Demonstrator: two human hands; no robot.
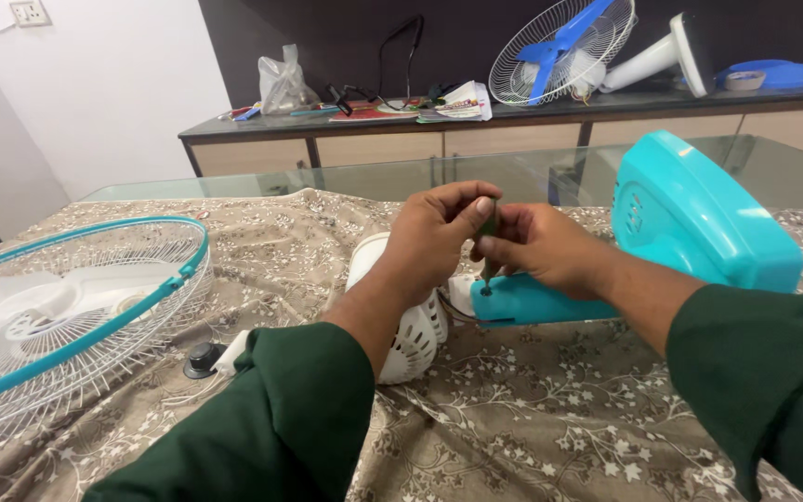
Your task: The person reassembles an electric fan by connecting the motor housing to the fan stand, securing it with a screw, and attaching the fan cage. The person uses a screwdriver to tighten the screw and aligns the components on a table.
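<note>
My left hand (434, 237) and my right hand (541, 246) meet above the middle of the table, both pinching a small dark screwdriver (488, 226) held upright. Its tip points down onto the end of a turquoise fan neck (536, 302). That neck runs right to a turquoise fan base (699, 218) lying tilted. Under my left wrist sits the white fan motor housing (415, 335) with vent slots. Both arms wear dark green sleeves.
A white wire fan guard with turquoise rim (67, 307) and blade lies at the left on the floral cloth (513, 418). A black knob (203, 358) rests beside it. Behind, a sideboard holds another fan (564, 51), a plastic bag (283, 85) and papers.
</note>
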